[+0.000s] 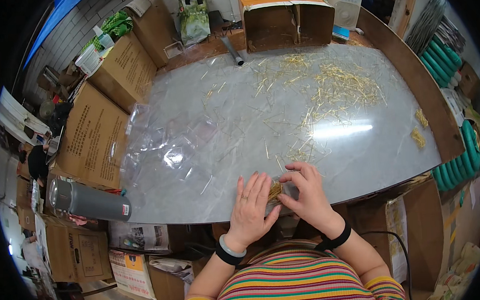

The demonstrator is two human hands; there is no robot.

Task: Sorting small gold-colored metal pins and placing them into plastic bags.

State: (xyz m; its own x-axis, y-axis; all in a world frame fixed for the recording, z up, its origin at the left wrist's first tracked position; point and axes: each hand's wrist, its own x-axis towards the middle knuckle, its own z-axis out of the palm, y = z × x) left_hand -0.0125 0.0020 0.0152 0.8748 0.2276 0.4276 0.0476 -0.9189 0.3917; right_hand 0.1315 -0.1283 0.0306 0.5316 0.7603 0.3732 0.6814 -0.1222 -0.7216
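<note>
A small bundle of thin gold metal pins (275, 192) sits at the table's near edge, in what looks like a clear plastic box (289, 187) partly hidden by my fingers. My left hand (252, 202) rests along the bundle's left side, fingers stretched out and thumb apart. From the right, my right hand (309, 196) curves its fingers around the box, with the thumb tip at the gold pins. Farther off, a loose heap of the same gold pins (340, 85) is spread across the grey tabletop (239, 134).
Several clear plastic boxes (177, 148) lie left of centre. A grey bottle (90, 200) lies at the near left edge. Cardboard boxes (90, 139) line the left side; an open orange-topped box (287, 17) stands at the back. Two gold bundles (418, 137) lie by the right border board (421, 81).
</note>
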